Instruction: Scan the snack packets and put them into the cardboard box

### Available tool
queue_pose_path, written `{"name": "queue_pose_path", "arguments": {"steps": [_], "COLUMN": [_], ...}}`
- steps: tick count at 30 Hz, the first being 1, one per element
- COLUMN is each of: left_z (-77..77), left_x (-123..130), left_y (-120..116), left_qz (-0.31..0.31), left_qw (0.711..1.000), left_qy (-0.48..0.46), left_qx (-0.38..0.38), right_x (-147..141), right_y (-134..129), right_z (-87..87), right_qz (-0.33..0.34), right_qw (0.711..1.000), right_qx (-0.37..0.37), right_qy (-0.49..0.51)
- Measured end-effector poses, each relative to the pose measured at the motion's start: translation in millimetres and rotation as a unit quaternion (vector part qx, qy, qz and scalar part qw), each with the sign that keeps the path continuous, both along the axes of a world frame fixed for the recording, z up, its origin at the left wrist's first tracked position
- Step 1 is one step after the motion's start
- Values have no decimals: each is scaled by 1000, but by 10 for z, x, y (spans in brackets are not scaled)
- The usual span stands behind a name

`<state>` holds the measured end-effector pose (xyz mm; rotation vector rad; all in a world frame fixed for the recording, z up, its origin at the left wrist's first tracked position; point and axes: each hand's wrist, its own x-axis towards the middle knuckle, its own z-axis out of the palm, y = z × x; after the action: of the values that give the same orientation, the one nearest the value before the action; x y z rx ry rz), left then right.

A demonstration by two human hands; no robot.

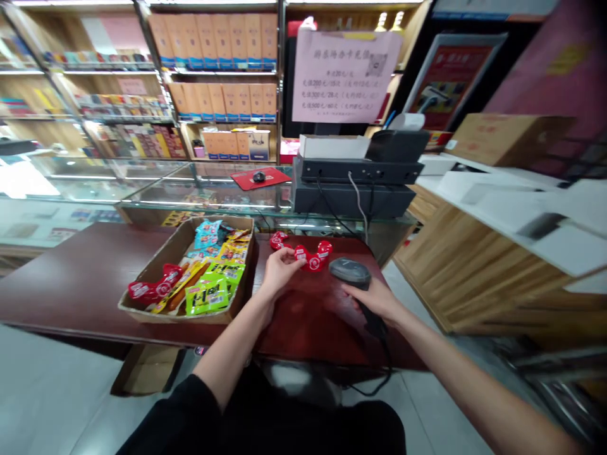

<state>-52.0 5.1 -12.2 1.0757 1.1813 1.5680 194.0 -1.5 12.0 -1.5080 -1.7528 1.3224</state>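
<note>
My left hand [281, 272] pinches the left end of a curved red packet [313, 258] over the dark red table. Wrapped round the handle of a black barcode scanner [351, 273] is my right hand [372, 299]; the scanner head points toward the packet. Another red packet [279, 241] lies just behind my left hand. To the left stands an open cardboard box [128, 306] with green, yellow and blue snack packets and a red curved packet [156, 285] at its left side.
Behind the table [61, 272] are a glass counter [156, 189], a red mouse pad [241, 179] with a mouse, and a black cash register [351, 196]. The scanner's cable hangs over the front edge. A wooden cabinet [469, 272] stands at the right.
</note>
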Motion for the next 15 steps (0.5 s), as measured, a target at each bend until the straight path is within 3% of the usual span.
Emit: {"name": "queue_pose_path", "arguments": {"steps": [3,5,8,11,15], "left_z": [409,689,993,1062,832], "left_x": [-147,-384,-923,-1551,-2208], "left_y": [-246,-451,-781,-1109,-1487], "left_qz": [-6,16,111,211,314], "left_qw": [999,999,991,969,934], "left_qy": [10,23,63,127,171], "left_qx": [35,43,44,23,-21], "right_x": [-55,-138,-304,-474,-658], "right_y": [73,107,123,131,184], "right_z": [28,72,164,224,172], "right_qz": [26,42,72,91,123], "right_qw": [999,999,997,995,991], "right_qx": [-25,-33,-36,-42,-53], "right_qy": [3,-1,3,9,11]}}
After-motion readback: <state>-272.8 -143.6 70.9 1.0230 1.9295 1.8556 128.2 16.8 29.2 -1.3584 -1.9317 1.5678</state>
